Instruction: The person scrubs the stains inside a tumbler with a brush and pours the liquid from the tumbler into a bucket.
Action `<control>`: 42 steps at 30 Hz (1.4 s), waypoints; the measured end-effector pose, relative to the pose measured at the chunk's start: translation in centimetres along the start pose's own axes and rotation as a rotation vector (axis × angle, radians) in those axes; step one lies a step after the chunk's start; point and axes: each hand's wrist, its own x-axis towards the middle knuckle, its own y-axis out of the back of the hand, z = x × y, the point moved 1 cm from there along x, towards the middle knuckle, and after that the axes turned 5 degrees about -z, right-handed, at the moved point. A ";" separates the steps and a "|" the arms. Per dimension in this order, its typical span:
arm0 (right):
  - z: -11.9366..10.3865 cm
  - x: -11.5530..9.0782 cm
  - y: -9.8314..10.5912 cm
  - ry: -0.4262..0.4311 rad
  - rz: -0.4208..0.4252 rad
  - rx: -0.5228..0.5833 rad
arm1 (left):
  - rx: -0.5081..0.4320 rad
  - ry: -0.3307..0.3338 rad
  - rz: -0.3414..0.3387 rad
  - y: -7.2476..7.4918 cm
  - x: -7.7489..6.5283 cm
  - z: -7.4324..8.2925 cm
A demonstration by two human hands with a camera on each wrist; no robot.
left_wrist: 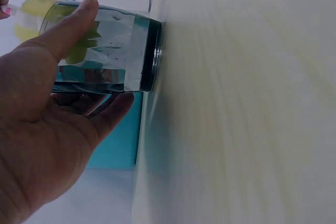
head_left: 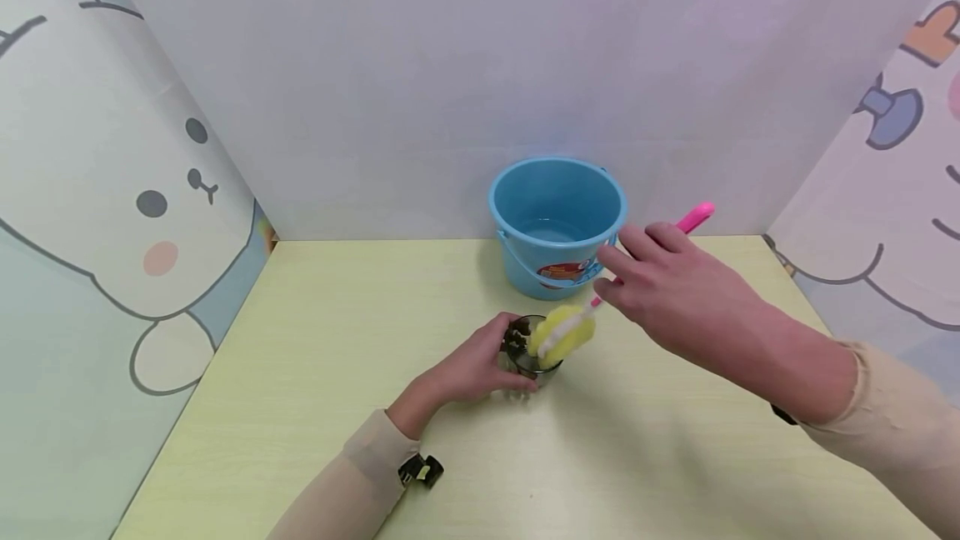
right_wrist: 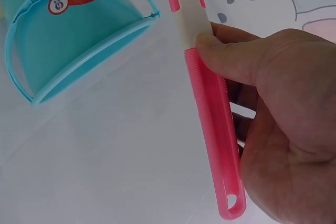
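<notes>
My left hand [head_left: 480, 365] grips a dark-tinted clear glass [head_left: 516, 348] around its side; the glass stands upright on the table. In the left wrist view the thumb and fingers wrap the glass [left_wrist: 113, 48], and part of a yellow sponge head shows through its wall. My right hand [head_left: 667, 290] holds a cup brush by its pink handle [right_wrist: 212, 124], thumb pressed near the white neck. The brush's yellow sponge head [head_left: 570, 333] is tilted at the glass's mouth, its lower end inside. The fingers behind the handle are partly hidden.
A light blue bucket [head_left: 517, 252] with a red label stands behind the glass, near the back wall [head_left: 375, 107]. The pale wooden table [head_left: 300, 357] spreads around. Cartoon-printed panels [head_left: 97, 148] stand on both sides.
</notes>
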 end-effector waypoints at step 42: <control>-1.4 1.4 -2.4 -0.059 0.125 0.090 | -0.015 -0.031 0.015 -0.1 0.1 -0.3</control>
